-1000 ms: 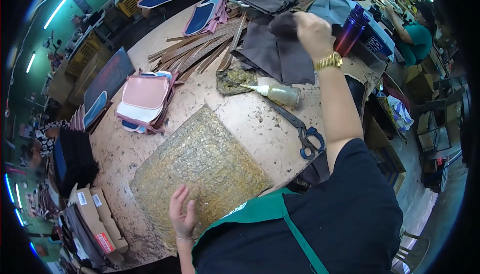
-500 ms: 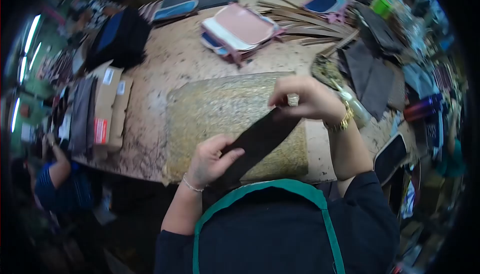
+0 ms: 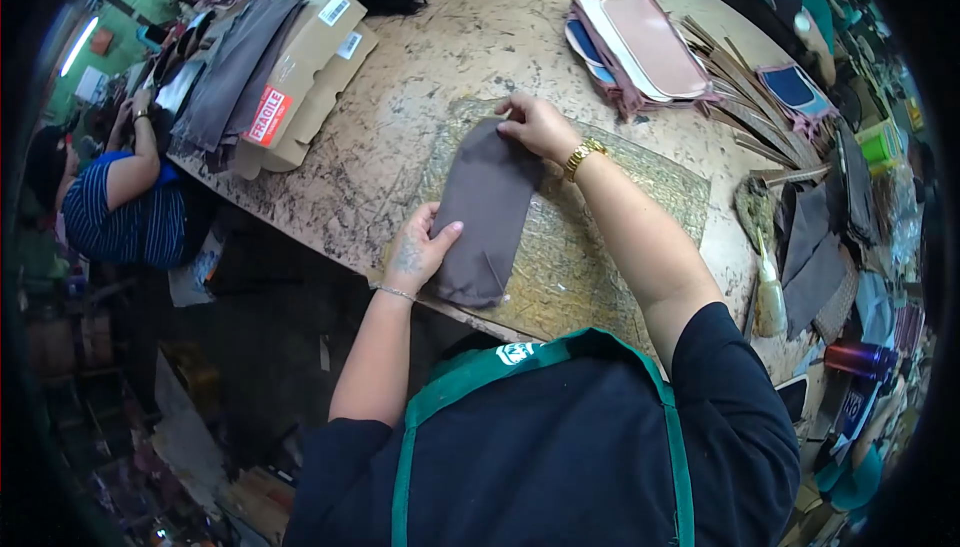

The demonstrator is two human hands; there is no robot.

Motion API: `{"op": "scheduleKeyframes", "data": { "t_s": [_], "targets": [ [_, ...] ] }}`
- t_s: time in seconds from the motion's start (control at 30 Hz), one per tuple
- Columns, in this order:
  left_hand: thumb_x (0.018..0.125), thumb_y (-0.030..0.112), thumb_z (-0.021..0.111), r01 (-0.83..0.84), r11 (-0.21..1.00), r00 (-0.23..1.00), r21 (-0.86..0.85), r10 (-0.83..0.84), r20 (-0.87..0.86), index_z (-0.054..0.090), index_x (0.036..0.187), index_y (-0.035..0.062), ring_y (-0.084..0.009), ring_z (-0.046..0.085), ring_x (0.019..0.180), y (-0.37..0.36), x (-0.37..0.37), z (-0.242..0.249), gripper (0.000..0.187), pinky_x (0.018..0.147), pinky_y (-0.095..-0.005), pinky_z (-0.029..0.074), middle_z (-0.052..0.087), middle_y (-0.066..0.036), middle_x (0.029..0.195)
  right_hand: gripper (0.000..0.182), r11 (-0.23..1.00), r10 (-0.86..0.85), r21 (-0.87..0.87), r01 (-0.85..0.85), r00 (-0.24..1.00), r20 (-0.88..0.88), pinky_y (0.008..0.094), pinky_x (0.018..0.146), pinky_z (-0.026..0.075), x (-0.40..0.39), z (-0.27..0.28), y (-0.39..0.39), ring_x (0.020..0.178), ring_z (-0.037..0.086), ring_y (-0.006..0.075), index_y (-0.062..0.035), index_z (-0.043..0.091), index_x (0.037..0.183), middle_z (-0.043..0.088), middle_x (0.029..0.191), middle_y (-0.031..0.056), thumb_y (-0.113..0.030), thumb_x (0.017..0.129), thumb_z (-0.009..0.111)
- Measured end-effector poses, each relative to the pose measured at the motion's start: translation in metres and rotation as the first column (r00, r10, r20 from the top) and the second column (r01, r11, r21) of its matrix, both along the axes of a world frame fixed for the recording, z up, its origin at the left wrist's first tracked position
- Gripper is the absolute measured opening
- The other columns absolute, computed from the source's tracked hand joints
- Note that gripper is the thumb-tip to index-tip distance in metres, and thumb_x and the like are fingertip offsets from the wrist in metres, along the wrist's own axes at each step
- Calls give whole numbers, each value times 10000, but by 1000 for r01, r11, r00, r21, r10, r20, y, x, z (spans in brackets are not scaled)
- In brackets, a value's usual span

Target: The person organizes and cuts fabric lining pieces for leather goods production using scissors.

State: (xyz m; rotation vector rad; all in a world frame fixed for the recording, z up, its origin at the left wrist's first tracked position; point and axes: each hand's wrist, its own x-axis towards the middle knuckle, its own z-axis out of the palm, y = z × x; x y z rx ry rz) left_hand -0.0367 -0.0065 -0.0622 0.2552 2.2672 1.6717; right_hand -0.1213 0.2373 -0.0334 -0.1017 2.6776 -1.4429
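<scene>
Over the 9 o'clock side of the crinkled mat [image 3: 610,232], both hands hold 1 dark brown piece [image 3: 480,207], long and rounded at its far end. The left hand [image 3: 420,247] grips its 8 o'clock edge, thumb flat on top and fingers partly hidden behind. The right hand [image 3: 537,131] pinches the 1 o'clock end between thumb and bent fingers. Whether the piece rests on the mat or is raised, I cannot tell.

Taking directions from the piece, the near edge of the desk [image 3: 405,72] passes just beside its lower end at 7 o'clock. Stained desk top stretches from the mat's far edge toward 12 o'clock, between the cardboard box [image 3: 325,82] at 10 and the stacked panels [image 3: 655,47] between 1 and 2. Past the right forearm, narrow strips [image 3: 745,82] lie at 2 and the nozzled bottle [image 3: 770,305] between 3 and 4, beyond the mat's right edge.
</scene>
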Motion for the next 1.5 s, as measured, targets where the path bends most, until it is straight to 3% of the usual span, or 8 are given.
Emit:
{"op": "scheduleKeyframes", "data": {
  "t_s": [0.3, 0.47, 0.8, 0.97, 1.13, 1.27, 1.4, 1.5],
  "targets": [
    [743, 10, 627, -184, 982, 970, 35, 176, 165, 477, 1113, -9, -47, 488, 584, -36, 8, 9, 400, 551, -179, 414, 522, -9, 723, 297, 988, 149, 69, -138, 970, -191, 306, 752, 443, -25, -25, -20, 847, 561, 259, -113, 633, 908, 570, 886, 120, 23, 692, 481],
    [722, 7, 644, -220, 944, 975, -247, 209, -72, 497, 1110, 6, -39, 496, 580, -33, 9, 28, 415, 542, -175, 418, 525, -5, 732, 428, 962, 224, 192, -193, 963, -153, 300, 807, 419, -22, -18, -20, 882, 519, 266, -169, 645, 996, 517, 874, 124, 47, 685, 446],
    [650, 64, 700, -282, 895, 959, -346, 249, -139, 541, 1041, 25, -121, 497, 533, -38, 12, 20, 424, 531, -240, 429, 533, -66, 722, 349, 880, 225, 465, -99, 948, -225, 355, 795, 432, -14, -21, -31, 920, 503, 274, -217, 619, 1052, 500, 923, 134, -92, 774, 451],
    [635, 57, 711, -292, 845, 951, -448, 207, -230, 534, 1031, 17, -164, 512, 701, -41, 16, 22, 435, 628, -260, 444, 510, -93, 827, 333, 845, 181, 526, -98, 978, -108, 395, 853, 413, -7, -9, -37, 1022, 466, 281, -266, 574, 1112, 474, 1041, 132, -177, 827, 427],
    [636, 81, 711, -242, 845, 950, -478, 106, -294, 503, 1072, 13, -278, 515, 876, -42, 17, 24, 488, 779, -359, 428, 518, -149, 938, 333, 830, 64, 558, 2, 993, -99, 460, 899, 350, 2, -7, -43, 1099, 424, 309, -232, 551, 1139, 463, 1128, 160, -200, 845, 397],
    [697, 123, 658, -365, 611, 839, -702, -111, -532, 443, 1157, -1, -379, 333, 1163, -34, 26, 37, 522, 953, -414, 307, 337, -240, 1243, 306, 850, -74, 452, 269, 912, -403, 513, 938, 283, 30, -7, -14, 1158, 363, 341, -114, 561, 1084, 432, 1188, 192, -239, 825, 456],
    [752, 107, 595, -322, 807, 665, -496, -180, -725, 470, 1125, -29, -372, 310, 1194, -31, 24, 53, 416, 965, -445, 285, 283, -236, 1301, 458, 799, -335, 250, 547, 750, -571, 410, 915, 342, 132, 60, 89, 1098, 418, 285, -99, 560, 1070, 500, 1112, 131, -295, 674, 679],
    [785, 84, 550, -214, 860, 639, -462, -234, -732, 498, 1082, -47, -362, 344, 1177, -5, 28, 74, 329, 960, -441, 293, 329, -229, 1280, 557, 501, -672, 264, 824, 563, -482, 369, 903, 367, 213, 86, 204, 1006, 502, 293, -55, 546, 1093, 560, 1043, 159, -363, 657, 703]
  ]
}}
